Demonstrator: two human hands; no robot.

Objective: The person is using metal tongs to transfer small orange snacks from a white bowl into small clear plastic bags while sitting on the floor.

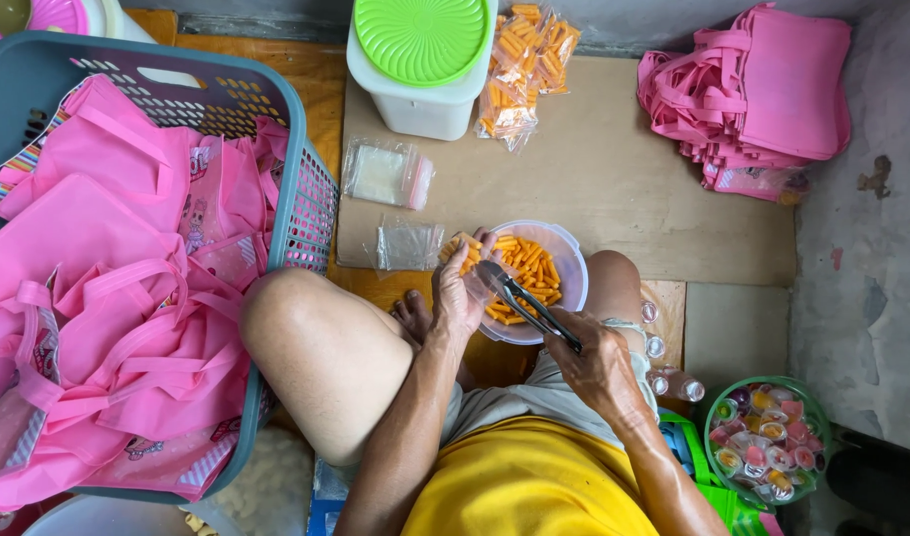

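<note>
A brown cardboard sheet (614,179) covers the floor (862,288). On it stand a white tub with a green lid (420,60) at the far side, packets of orange snacks (524,60) beside it, empty clear bags (388,174) nearer, and stacked pink bags (763,89) far right.

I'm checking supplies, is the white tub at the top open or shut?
Shut: the white tub has its green lid sitting flat across the whole top, so nothing inside shows.

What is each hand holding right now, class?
Left hand: closed on a small clear bag of orange snack sticks.
Right hand: closed on metal tongs.
</note>
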